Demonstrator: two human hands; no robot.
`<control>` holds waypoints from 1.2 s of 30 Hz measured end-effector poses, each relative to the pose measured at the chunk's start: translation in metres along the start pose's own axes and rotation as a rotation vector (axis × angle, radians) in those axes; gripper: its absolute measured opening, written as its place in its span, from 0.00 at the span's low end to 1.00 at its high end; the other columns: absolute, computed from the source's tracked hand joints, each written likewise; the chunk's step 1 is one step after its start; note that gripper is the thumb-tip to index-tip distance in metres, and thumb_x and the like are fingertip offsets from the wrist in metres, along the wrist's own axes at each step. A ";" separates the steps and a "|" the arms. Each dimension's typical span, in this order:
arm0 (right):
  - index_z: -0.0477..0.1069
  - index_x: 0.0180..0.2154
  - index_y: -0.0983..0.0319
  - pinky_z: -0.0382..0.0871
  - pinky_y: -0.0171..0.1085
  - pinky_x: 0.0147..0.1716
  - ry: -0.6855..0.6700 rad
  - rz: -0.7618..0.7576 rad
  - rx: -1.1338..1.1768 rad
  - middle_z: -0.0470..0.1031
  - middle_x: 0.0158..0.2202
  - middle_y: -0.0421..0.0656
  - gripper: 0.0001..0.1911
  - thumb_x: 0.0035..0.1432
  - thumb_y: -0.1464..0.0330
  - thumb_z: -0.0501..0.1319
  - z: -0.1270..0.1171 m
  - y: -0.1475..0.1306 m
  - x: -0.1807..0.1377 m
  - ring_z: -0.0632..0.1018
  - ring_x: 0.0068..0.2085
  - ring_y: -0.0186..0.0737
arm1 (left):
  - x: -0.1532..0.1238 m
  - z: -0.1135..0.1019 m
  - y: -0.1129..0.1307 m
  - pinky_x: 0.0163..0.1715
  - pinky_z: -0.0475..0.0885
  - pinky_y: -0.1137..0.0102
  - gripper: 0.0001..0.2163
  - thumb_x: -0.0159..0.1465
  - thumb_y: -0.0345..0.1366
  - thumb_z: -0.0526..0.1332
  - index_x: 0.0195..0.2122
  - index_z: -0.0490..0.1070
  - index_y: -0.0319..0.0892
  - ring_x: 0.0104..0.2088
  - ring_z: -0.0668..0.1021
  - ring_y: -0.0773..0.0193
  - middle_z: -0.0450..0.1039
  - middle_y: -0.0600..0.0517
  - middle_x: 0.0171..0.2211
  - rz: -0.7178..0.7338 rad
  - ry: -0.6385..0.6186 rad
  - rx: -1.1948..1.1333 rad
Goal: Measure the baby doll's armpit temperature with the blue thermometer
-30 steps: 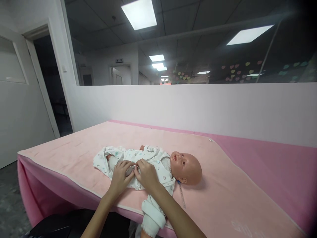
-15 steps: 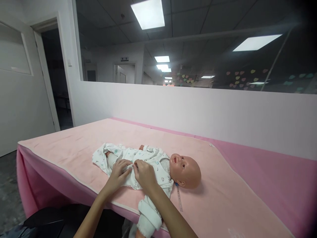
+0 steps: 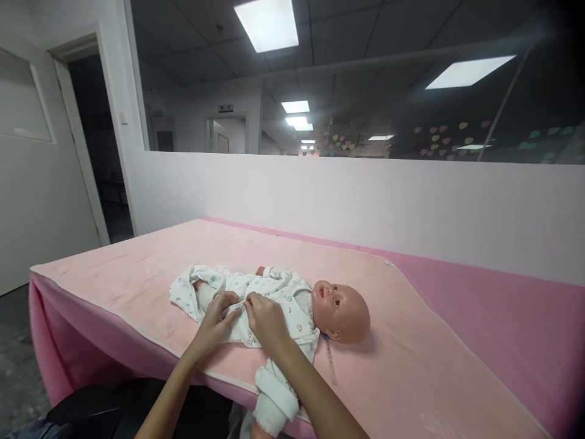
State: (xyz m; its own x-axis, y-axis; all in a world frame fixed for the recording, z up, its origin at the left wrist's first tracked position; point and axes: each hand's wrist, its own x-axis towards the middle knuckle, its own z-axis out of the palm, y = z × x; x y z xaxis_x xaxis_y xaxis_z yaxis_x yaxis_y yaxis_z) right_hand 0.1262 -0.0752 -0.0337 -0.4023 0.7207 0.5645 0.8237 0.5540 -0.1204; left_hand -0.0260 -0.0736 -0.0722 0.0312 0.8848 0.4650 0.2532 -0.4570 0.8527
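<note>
A baby doll [image 3: 343, 310] lies on its back on the pink padded cover, its head to the right. It wears a white printed romper [image 3: 299, 314] with long sleeves. At the doll's belly, my left hand [image 3: 220, 317] pinches the romper's front edge between thumb and fingers. Just to the right, my right hand [image 3: 265, 318] is closed on the same edge, its fingertips close to the left ones. The exact spot between the fingertips is too small to make out. One doll arm with a white cuff [image 3: 275, 396] hangs over the near table edge.
The pink cover [image 3: 411, 366] drapes over the table's near and left edges. A thin clear strip with a blue end [image 3: 331, 360] lies beside the doll's neck. Behind the table stands a white half wall [image 3: 365, 201] with a window above. A black seat [image 3: 114, 402] is below the near edge.
The view has shifted slightly. Both hands stay at the same place on the romper, with only a tiny movement of the fingers. The doll lies as before.
</note>
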 end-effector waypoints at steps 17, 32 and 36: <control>0.62 0.34 0.61 0.55 0.31 0.24 0.028 0.017 0.012 0.72 0.29 0.39 0.06 0.62 0.68 0.49 0.000 0.000 0.000 0.72 0.27 0.32 | 0.000 -0.001 0.005 0.42 0.66 0.70 0.11 0.56 0.40 0.59 0.36 0.63 0.41 0.42 0.70 0.63 0.66 0.51 0.37 -0.021 0.010 -0.038; 0.63 0.33 0.60 0.53 0.31 0.24 0.051 0.048 0.059 0.72 0.29 0.39 0.07 0.61 0.69 0.48 -0.002 -0.002 -0.001 0.71 0.28 0.33 | -0.001 -0.006 0.009 0.39 0.65 0.71 0.12 0.60 0.44 0.54 0.38 0.67 0.43 0.39 0.70 0.64 0.68 0.51 0.38 -0.033 -0.036 0.020; 0.64 0.34 0.60 0.56 0.31 0.26 0.063 0.029 0.107 0.72 0.31 0.38 0.06 0.59 0.69 0.49 -0.005 -0.002 -0.003 0.71 0.29 0.32 | -0.001 -0.005 0.011 0.40 0.66 0.70 0.12 0.60 0.45 0.53 0.38 0.67 0.42 0.40 0.70 0.63 0.68 0.50 0.37 -0.010 -0.048 0.016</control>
State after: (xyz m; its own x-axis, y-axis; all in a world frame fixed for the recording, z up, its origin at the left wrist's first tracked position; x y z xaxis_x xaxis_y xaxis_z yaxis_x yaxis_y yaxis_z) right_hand 0.1281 -0.0805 -0.0307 -0.3506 0.7115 0.6091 0.7858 0.5773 -0.2220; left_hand -0.0276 -0.0803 -0.0619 0.0750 0.8927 0.4444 0.2690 -0.4472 0.8530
